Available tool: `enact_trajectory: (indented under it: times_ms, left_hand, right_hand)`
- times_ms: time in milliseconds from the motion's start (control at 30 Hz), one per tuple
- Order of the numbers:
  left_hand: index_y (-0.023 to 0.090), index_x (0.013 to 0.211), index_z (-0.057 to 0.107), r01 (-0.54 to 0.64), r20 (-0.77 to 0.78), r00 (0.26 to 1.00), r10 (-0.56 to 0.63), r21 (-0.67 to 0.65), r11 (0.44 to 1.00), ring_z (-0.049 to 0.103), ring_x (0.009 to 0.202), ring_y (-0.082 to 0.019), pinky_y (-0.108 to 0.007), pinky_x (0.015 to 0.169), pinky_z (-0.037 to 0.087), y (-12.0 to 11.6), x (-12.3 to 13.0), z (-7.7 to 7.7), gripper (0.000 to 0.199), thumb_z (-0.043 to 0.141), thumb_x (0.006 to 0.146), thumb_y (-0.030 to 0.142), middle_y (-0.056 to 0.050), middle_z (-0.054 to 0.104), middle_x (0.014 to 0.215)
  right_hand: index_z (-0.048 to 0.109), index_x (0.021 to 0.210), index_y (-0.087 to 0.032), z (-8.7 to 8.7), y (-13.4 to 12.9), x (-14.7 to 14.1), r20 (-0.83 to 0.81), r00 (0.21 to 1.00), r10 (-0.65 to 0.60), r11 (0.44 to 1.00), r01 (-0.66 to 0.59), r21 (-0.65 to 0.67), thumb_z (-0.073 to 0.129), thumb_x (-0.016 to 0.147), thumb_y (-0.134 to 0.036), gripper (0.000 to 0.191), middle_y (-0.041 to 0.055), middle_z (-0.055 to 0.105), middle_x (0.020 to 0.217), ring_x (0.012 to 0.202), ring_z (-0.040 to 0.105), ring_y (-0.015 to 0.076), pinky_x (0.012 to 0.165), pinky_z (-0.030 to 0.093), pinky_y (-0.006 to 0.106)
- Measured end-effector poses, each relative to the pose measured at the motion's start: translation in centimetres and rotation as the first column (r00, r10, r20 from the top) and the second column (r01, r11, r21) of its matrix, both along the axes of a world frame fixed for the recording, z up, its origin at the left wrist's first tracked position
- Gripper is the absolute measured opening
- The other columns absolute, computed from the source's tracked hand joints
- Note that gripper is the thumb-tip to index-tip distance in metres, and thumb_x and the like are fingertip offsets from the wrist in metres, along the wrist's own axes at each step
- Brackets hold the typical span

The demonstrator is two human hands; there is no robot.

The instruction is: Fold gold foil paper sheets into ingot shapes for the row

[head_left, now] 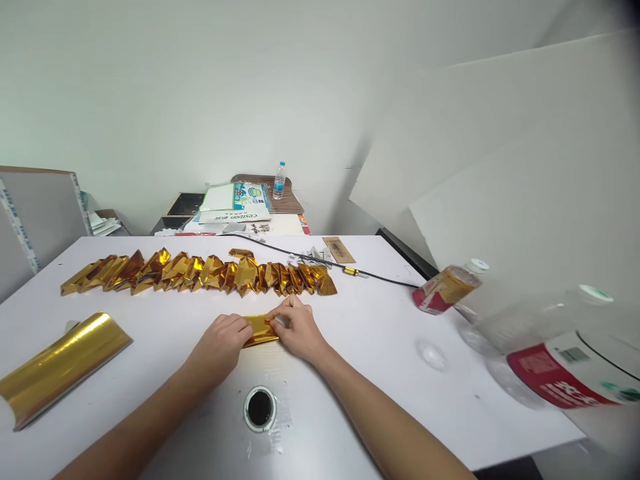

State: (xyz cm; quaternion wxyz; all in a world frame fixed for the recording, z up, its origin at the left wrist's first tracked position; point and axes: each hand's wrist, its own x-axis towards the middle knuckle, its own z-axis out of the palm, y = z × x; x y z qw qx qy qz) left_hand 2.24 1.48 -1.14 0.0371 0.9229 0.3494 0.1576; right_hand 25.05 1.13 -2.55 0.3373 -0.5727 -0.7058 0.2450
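Gold foil (261,329), gripped by left hand (224,341) and right hand (298,328), sits between them over the table (173,320), while a packet (235,217) beyond seems to read "Costpon" and a bottle (555,380) rightward shows a barcode (575,354).

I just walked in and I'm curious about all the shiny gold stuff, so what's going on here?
Someone is handling a flat, folded piece of gold foil on the white table. Their left hand lies over one end, while their right hand has thumb and fingertips at the other. Beyond the hands stretches a row of folded gold pieces. Off to the left, a curved gold sheet lies apart.
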Motion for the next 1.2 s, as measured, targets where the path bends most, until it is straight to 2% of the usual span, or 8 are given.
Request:
enact_trajectory:
  times_ms: [133, 300, 433, 533, 633, 800, 1033, 1200]
  left_hand:
    - [0.024, 0.106, 0.072, 0.046, 0.013, 0.999, -0.046, -0.003, 0.999, 0.066, 0.102, -0.028, -0.041, 0.089, 0.044, -1.0, -0.5, 0.9, 0.045, 0.048, 0.076, 0.001, -0.008, 0.073, 0.115]
    - [0.028, 0.123, 0.07, 0.071, 0.022, 0.997, -0.07, -0.049, 0.996, 0.063, 0.12, -0.028, -0.043, 0.098, 0.04, -1.6, -1.5, 1.6, 0.047, 0.047, 0.088, 0.008, -0.006, 0.071, 0.133]
    - [0.03, 0.125, 0.069, 0.069, -0.019, 0.997, -0.073, -0.156, 0.985, 0.058, 0.131, -0.029, -0.045, 0.102, 0.037, -2.0, -1.7, 2.3, 0.044, 0.046, 0.093, 0.011, -0.004, 0.066, 0.142]
    - [0.029, 0.121, 0.07, 0.048, -0.044, 0.997, -0.057, -0.187, 0.981, 0.056, 0.133, -0.033, -0.049, 0.103, 0.035, -2.3, -1.8, 2.8, 0.039, 0.05, 0.091, 0.012, -0.006, 0.064, 0.145]
    - [0.027, 0.111, 0.071, 0.051, -0.009, 0.999, -0.054, -0.199, 0.979, 0.059, 0.129, -0.033, -0.048, 0.101, 0.037, -2.2, -1.9, 2.8, 0.033, 0.055, 0.087, 0.012, -0.007, 0.065, 0.144]
    - [0.024, 0.092, 0.069, 0.094, 0.091, 0.993, -0.072, -0.263, 0.96, 0.063, 0.129, -0.029, -0.046, 0.105, 0.038, -1.2, -3.1, 2.1, 0.028, 0.055, 0.078, 0.004, -0.003, 0.066, 0.144]
    - [0.022, 0.089, 0.066, 0.231, 0.331, 0.936, -0.117, -0.331, 0.915, 0.061, 0.137, -0.028, -0.043, 0.112, 0.047, -0.1, -4.5, 0.2, 0.041, 0.047, 0.065, -0.004, -0.007, 0.071, 0.135]
    - [0.022, 0.089, 0.062, 0.244, 0.343, 0.93, -0.134, -0.301, 0.922, 0.062, 0.136, -0.029, -0.045, 0.111, 0.049, -0.1, -4.5, -0.1, 0.041, 0.045, 0.063, -0.005, -0.007, 0.073, 0.132]
  right_hand:
    - [0.081, 0.097, -0.024, 0.1, -0.5, 0.1, 0.039, 0.992, 0.118, 0.975, -0.123, 0.183, 0.055, 0.084, -0.001, 0.038, 0.0051, 0.064, 0.101, 0.102, 0.056, 0.0205, 0.095, 0.042, 0.039]
    - [0.08, 0.102, -0.027, 1.6, -2.5, -0.2, 0.262, 0.899, 0.351, 0.87, -0.416, 0.265, 0.058, 0.081, -0.006, 0.037, 0.0024, 0.071, 0.106, 0.107, 0.055, 0.0237, 0.096, 0.036, 0.044]
    - [0.08, 0.105, -0.028, 3.0, -3.7, -0.3, 0.416, 0.847, 0.331, 0.856, -0.455, 0.247, 0.063, 0.083, -0.015, 0.03, 0.0055, 0.072, 0.103, 0.117, 0.05, 0.0318, 0.097, 0.03, 0.05]
    - [0.078, 0.116, -0.03, 3.6, -3.9, -0.3, 0.411, 0.826, 0.386, 0.855, -0.488, 0.178, 0.059, 0.09, -0.015, 0.036, 0.0065, 0.072, 0.104, 0.113, 0.051, 0.0306, 0.095, 0.031, 0.05]
    - [0.078, 0.116, -0.031, 3.7, -3.9, -0.3, 0.368, 0.836, 0.408, 0.871, -0.477, 0.117, 0.064, 0.086, -0.016, 0.036, 0.0073, 0.071, 0.106, 0.109, 0.052, 0.0302, 0.095, 0.033, 0.051]
    - [0.081, 0.097, -0.029, 4.1, -3.6, 0.6, 0.331, 0.852, 0.405, 0.894, -0.445, 0.053, 0.063, 0.088, -0.016, 0.024, 0.0054, 0.073, 0.108, 0.112, 0.054, 0.03, 0.095, 0.038, 0.051]
    - [0.083, 0.088, -0.03, 4.3, -3.1, 2.0, 0.285, 0.859, 0.426, 0.898, -0.441, -0.012, 0.061, 0.086, -0.011, 0.029, 0.0037, 0.073, 0.126, 0.117, 0.057, 0.0307, 0.097, 0.044, 0.051]
    - [0.081, 0.081, -0.028, 3.4, -2.7, 1.9, 0.247, 0.88, 0.406, 0.911, -0.41, -0.036, 0.062, 0.087, -0.012, 0.026, 0.004, 0.073, 0.127, 0.125, 0.055, 0.0341, 0.104, 0.039, 0.059]
